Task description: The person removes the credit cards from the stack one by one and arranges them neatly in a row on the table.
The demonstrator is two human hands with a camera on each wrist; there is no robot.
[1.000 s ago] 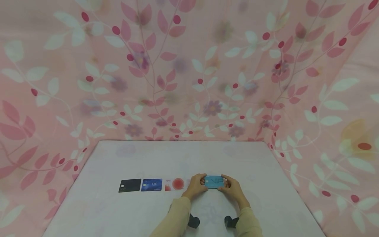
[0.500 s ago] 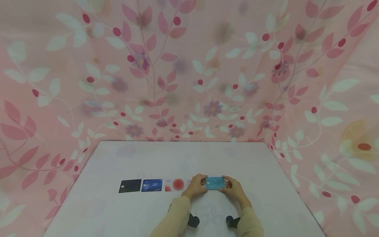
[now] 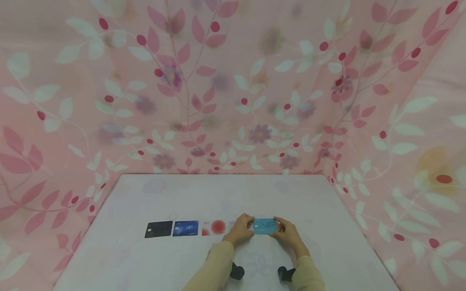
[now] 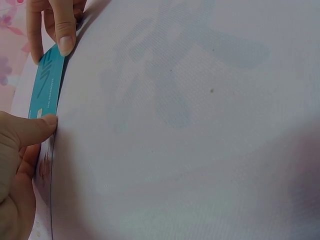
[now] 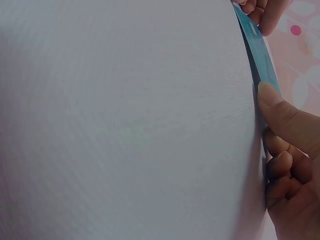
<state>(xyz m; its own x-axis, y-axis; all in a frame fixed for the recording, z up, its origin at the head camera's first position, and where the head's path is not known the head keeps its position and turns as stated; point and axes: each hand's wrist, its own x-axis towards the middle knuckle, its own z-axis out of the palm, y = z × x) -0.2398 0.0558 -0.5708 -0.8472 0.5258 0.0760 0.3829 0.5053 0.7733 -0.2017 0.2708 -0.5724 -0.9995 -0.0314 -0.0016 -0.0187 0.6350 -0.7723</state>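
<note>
A light blue VIP card [image 3: 265, 226] is pinched at its two short ends between both hands. My left hand [image 3: 240, 229] holds its left end, thumb on the near edge and a finger on the far edge. At the right end my right hand [image 3: 289, 235] does the same. In the right wrist view a dark shadow runs along the near edge of the light blue card [image 5: 260, 52], close to the tabletop; whether it touches is unclear. To the left lie a black card [image 3: 158, 229], a dark blue VIP card [image 3: 185, 228] and a white card with red circles [image 3: 217, 227].
Another pale card [image 3: 231, 223] shows in part behind my left hand. The cards lie in a row on a white-covered table [image 3: 145, 262]. Pink leaf-patterned cloth [image 3: 225, 89] surrounds its back and sides. Black devices [image 3: 285, 274] sit at both wrists.
Both hands have shifted the light blue card slightly to the right and nearer to me. The row of cards on the left stays in place.
</note>
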